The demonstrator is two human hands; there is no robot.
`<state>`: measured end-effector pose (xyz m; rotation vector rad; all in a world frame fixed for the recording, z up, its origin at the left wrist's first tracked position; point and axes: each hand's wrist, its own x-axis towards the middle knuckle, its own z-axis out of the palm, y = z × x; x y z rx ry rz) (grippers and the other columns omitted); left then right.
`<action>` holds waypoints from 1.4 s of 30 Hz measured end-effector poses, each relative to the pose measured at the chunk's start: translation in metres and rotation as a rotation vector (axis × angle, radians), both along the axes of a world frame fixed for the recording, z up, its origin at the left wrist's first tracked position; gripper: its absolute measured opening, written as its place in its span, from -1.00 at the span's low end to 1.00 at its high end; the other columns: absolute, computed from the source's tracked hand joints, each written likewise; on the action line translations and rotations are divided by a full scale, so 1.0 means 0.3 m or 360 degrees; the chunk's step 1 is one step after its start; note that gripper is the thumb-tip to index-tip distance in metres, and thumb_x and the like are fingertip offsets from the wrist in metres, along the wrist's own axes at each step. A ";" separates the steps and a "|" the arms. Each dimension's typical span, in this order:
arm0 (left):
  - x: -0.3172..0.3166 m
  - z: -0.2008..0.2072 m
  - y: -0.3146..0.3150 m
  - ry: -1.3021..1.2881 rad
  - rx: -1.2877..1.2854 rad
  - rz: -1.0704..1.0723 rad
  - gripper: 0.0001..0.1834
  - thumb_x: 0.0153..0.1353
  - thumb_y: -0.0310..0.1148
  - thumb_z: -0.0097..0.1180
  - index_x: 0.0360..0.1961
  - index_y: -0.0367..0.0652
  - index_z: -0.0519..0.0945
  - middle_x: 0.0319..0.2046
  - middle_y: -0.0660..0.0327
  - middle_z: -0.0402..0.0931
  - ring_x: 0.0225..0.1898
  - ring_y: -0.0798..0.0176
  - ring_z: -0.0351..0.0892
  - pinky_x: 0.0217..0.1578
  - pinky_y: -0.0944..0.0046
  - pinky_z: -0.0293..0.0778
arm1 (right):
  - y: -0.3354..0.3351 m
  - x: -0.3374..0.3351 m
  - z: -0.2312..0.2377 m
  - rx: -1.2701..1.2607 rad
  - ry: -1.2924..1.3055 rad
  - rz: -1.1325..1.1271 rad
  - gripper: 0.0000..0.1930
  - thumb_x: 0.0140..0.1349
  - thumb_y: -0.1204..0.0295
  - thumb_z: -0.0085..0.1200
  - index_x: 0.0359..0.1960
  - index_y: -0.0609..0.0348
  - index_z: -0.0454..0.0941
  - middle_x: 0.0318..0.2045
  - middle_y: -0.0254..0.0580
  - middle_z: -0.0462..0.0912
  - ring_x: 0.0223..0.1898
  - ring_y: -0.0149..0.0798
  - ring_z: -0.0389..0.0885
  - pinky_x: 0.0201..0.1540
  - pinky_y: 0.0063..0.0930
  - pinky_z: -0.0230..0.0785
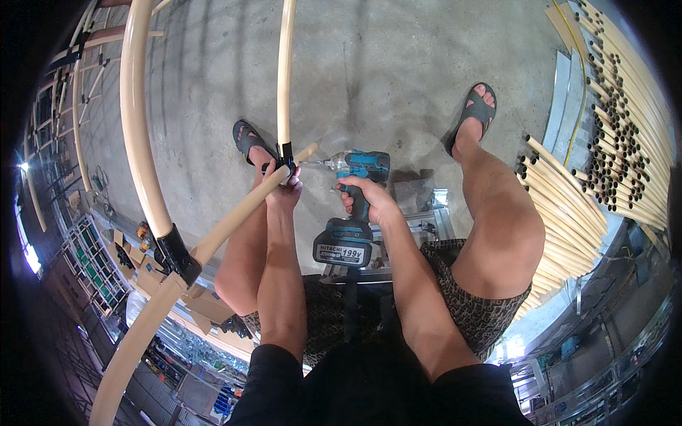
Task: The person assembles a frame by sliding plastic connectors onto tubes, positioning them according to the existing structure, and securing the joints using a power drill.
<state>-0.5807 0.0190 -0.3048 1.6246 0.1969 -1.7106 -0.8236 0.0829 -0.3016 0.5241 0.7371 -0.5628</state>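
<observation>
In my right hand (pixel 371 199) is a blue and black cordless drill (pixel 364 165), its fingers wrapped round the grip and its bit pointing left. My left hand (pixel 285 190) grips a black pipe joint (pixel 285 157) where cream pipes meet. The tip of the bit is close to that joint; whether it touches a screw is too small to tell. One cream pipe (pixel 285 71) runs away from the joint, and another pipe (pixel 238 207) slants down left to a second black joint (pixel 177 257). A thick cream pipe (pixel 136 121) rises from that second joint.
Bundles of cream pipes (pixel 565 213) lie on the right, beside metal strips (pixel 561 96). Cardboard boxes (pixel 149 273) and an orange tool (pixel 144 236) are at the left. A metal frame (pixel 440 213) stands under me. More pipe frames (pixel 77 121) are at the far left on the concrete floor (pixel 405 57).
</observation>
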 end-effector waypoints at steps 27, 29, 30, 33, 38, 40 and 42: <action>0.070 0.060 -0.265 -0.1512 -0.0234 -0.1694 -0.09 0.18 0.41 -0.02 -0.28 -0.45 0.68 -0.35 0.02 0.64 -0.24 0.17 0.61 -0.19 0.25 0.45 | 0.025 0.034 0.023 -0.0031 0.0019 -0.0005 -0.73 0.19 0.28 0.21 -0.24 0.22 0.52 -0.58 -0.33 0.50 -0.62 -0.49 0.40 -0.54 -0.56 0.30; 0.064 0.017 -0.286 -0.1479 -0.0060 -0.1798 -0.05 0.16 0.45 -0.04 -0.20 -0.45 0.68 -0.35 0.02 0.63 -0.22 0.16 0.60 -0.14 0.24 0.44 | 0.027 0.034 0.020 -0.0040 0.0009 -0.0033 -0.73 0.19 0.28 0.21 -0.24 0.22 0.52 -0.59 -0.33 0.50 -0.63 -0.49 0.40 -0.55 -0.56 0.30; 0.075 0.008 -0.297 -0.1413 -0.0026 -0.1794 -0.03 0.15 0.47 -0.06 -0.17 -0.44 0.68 -0.35 0.02 0.63 -0.21 0.16 0.59 -0.13 0.24 0.44 | 0.028 0.035 0.019 -0.0046 0.0001 -0.0044 -0.74 0.19 0.29 0.21 -0.24 0.22 0.51 -0.59 -0.33 0.50 -0.63 -0.49 0.40 -0.55 -0.56 0.30; 0.059 -0.012 -0.279 -0.1300 -0.0016 -0.1808 -0.04 0.12 0.47 -0.01 -0.17 -0.43 0.68 -0.39 0.06 0.61 -0.26 0.21 0.58 -0.17 0.26 0.44 | 0.019 0.027 0.023 0.0004 0.0019 -0.0073 -0.73 0.15 0.30 0.23 -0.28 0.25 0.51 -0.59 -0.30 0.49 -0.66 -0.46 0.41 -0.60 -0.56 0.31; 0.030 0.005 -0.247 -0.1259 -0.0148 -0.1878 -0.15 0.07 0.39 0.16 -0.27 -0.39 0.69 -0.53 0.20 0.54 -0.42 0.32 0.51 -0.33 0.31 0.41 | 0.014 0.035 0.033 -0.0017 0.0102 -0.0038 -0.74 0.15 0.32 0.24 -0.31 0.25 0.51 -0.60 -0.29 0.49 -0.66 -0.46 0.43 -0.60 -0.56 0.31; 0.034 -0.001 -0.252 -0.1283 -0.0162 -0.1904 -0.20 0.05 0.36 0.22 -0.32 -0.37 0.70 -0.57 0.26 0.51 -0.48 0.36 0.47 -0.40 0.33 0.38 | 0.012 0.037 0.026 0.0015 0.0065 -0.0020 -0.75 0.15 0.32 0.25 -0.32 0.24 0.51 -0.60 -0.29 0.49 -0.67 -0.45 0.44 -0.60 -0.54 0.32; 0.051 -0.011 -0.248 -0.1309 -0.0140 -0.1903 -0.21 0.02 0.36 0.24 -0.35 -0.35 0.70 -0.59 0.27 0.50 -0.48 0.35 0.47 -0.41 0.33 0.37 | 0.015 0.046 0.008 0.0059 -0.0008 0.0002 -0.76 0.15 0.31 0.25 -0.34 0.22 0.51 -0.61 -0.30 0.49 -0.67 -0.44 0.45 -0.59 -0.50 0.33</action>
